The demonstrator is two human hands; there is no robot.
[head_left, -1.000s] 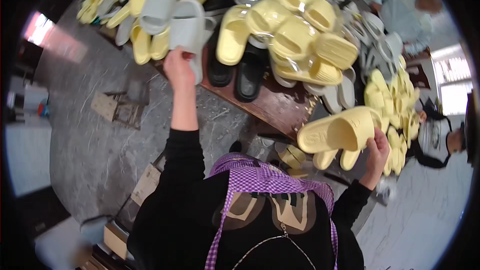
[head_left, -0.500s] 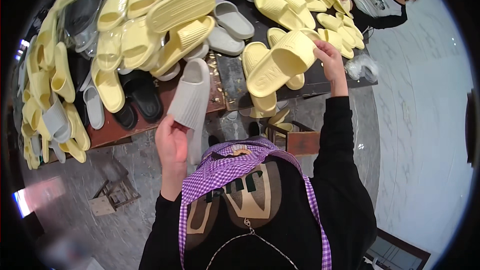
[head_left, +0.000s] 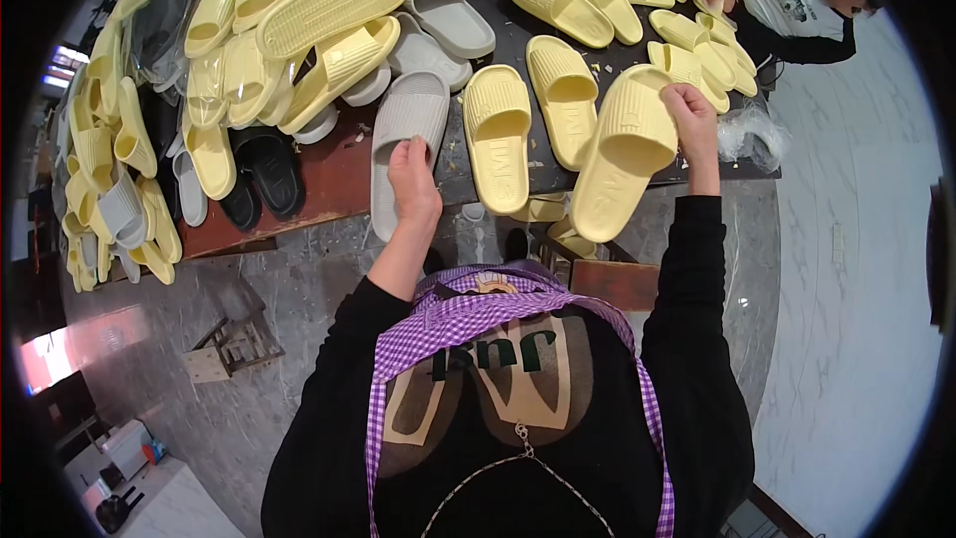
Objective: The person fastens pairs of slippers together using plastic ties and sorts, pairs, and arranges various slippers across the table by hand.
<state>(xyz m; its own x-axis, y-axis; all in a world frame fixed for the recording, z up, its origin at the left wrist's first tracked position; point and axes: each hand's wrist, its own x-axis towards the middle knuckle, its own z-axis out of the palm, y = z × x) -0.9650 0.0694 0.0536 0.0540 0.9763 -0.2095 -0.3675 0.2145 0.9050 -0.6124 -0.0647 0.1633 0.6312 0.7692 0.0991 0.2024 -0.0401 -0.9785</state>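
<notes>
While the tabletop (head_left: 329,194) carries a very big heap of yellow slippers (head_left: 299,50) on its left and far side, both hands work at its near edge, and this is where trouble could come. Because the pile leans over itself, I judge that a small push could make some slippers slide down to the floor. Two yellow slippers (head_left: 528,120) lie side by side in the middle, just between the hands, and they could be knocked if either held slipper swings.

A second person (head_left: 797,0) sits at the far right corner, well apart.

In the right hand (head_left: 694,120) there is a large yellow slipper (head_left: 622,154); its heel hangs past the near edge, so it might drop if the grip loosens. This hand is closed around the toe end, fingers curled over the top.

In the left hand (head_left: 413,179) there is a grey slipper (head_left: 398,144), lying partly on the tabletop and partly over the edge. This hand is closed on the near part of it, fingers wrapped on the sole.
</notes>
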